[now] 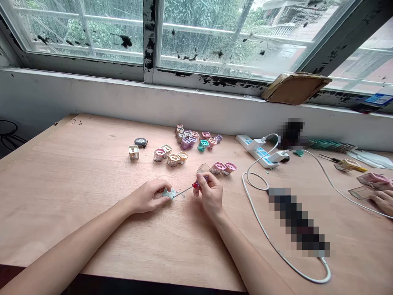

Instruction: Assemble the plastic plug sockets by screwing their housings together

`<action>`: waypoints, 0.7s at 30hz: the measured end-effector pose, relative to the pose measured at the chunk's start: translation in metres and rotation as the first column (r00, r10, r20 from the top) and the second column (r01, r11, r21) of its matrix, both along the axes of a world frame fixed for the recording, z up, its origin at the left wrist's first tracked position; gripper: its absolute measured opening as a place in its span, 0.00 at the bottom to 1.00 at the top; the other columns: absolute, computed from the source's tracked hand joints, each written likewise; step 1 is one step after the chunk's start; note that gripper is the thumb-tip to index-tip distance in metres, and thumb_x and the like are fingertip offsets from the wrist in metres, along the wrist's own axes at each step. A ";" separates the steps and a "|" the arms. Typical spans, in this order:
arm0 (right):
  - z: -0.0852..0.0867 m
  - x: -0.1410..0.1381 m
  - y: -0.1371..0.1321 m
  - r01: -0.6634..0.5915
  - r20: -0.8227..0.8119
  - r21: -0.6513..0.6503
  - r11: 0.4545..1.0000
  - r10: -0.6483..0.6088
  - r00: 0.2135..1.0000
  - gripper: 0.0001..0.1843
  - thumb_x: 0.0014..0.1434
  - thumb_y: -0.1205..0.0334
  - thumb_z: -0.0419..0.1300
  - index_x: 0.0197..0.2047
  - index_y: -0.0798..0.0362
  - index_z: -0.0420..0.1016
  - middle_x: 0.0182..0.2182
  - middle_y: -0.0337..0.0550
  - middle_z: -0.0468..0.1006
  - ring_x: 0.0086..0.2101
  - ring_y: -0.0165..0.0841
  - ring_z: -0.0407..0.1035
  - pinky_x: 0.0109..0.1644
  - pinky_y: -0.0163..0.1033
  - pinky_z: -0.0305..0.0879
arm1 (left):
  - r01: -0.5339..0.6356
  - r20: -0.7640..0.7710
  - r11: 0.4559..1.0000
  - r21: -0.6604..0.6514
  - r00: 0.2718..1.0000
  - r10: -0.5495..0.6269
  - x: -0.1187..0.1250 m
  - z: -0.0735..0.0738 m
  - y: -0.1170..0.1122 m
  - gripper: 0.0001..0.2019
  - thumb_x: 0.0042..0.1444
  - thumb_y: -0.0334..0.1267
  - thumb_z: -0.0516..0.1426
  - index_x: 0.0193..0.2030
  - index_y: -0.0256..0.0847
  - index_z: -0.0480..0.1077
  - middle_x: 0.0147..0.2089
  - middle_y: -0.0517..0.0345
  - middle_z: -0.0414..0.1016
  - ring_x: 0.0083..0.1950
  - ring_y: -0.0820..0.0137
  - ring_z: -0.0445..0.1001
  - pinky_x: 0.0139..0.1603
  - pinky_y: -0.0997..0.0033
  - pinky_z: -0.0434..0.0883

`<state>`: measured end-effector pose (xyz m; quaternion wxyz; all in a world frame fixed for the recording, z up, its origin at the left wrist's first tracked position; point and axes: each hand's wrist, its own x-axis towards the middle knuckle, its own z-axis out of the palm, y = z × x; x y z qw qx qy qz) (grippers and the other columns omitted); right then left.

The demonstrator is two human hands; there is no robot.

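Observation:
My left hand (146, 196) grips a small pale green plastic socket housing (169, 193) at its fingertips. My right hand (210, 193) pinches a red-handled screwdriver (195, 185), and its thin metal shaft reaches left to the housing. The tip meets the housing's edge, though the exact contact is too small to tell. Just above my right hand stands a transparent plastic cover (203, 169). Beside it sit pink socket housings (220, 167). Farther back lies a cluster of pink, purple and teal housings (185, 138), with cream and pink ones (172, 159) to its left.
The work surface is a plywood table (92, 164) below a window sill (92, 96). A white power strip (255, 150) and white cable (254, 217) lie to the right. A co-worker's hand (383, 201) rests by pink parts at the right edge.

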<state>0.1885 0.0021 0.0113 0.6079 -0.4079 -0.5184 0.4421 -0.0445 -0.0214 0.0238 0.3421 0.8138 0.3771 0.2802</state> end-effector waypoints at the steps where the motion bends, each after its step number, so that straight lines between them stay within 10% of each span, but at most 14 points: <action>1: 0.000 0.000 0.000 0.002 -0.002 0.001 1.000 -0.002 1.000 0.24 0.58 0.42 0.68 0.28 0.54 0.68 0.18 0.33 0.68 0.15 0.25 0.61 0.17 0.30 0.56 | -0.007 0.008 1.000 -0.004 1.000 0.008 0.000 0.000 0.000 0.05 0.61 0.36 0.59 0.43 0.40 0.71 0.45 0.54 0.76 0.35 0.71 0.69 0.37 0.71 0.65; 21: 0.000 -0.001 -0.001 0.011 0.013 -0.015 1.000 -0.010 1.000 0.24 0.58 0.41 0.67 0.29 0.53 0.68 0.18 0.34 0.68 0.15 0.25 0.61 0.17 0.31 0.58 | 0.029 0.017 1.000 0.011 0.999 -0.029 0.002 0.003 -0.001 0.07 0.58 0.33 0.59 0.43 0.40 0.71 0.41 0.55 0.77 0.40 0.67 0.73 0.44 0.68 0.69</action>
